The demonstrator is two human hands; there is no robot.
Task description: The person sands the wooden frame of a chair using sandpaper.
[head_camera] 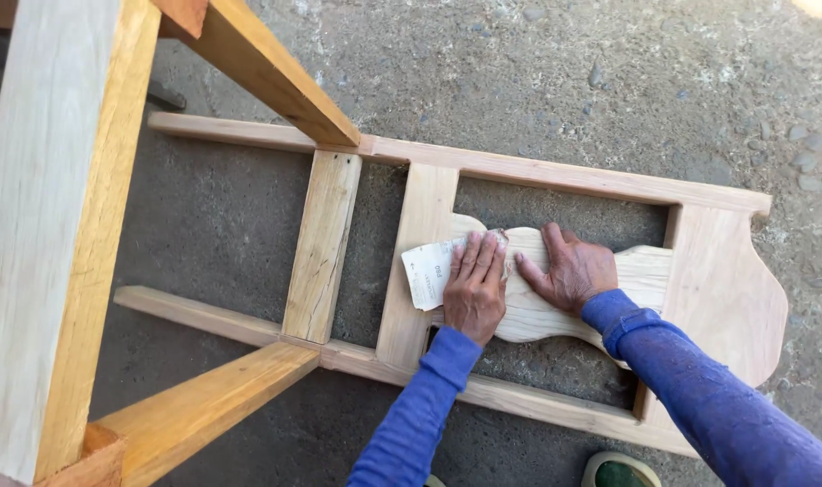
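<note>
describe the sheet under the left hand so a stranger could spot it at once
A bare wooden chair frame lies on its back on the concrete floor. On its curvy middle back slat, the left hand presses a sheet of sandpaper. It is the only pale paper thing among wood.

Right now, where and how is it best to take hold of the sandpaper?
Probably by the free left edge of the sandpaper, coming from the left. The left hand presses its right part flat on the splat, so only that edge is exposed.

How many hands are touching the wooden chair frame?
2. The left hand presses a sheet of sandpaper onto the curved back splat; the right hand lies flat on the splat beside it. No others are visible.
</note>
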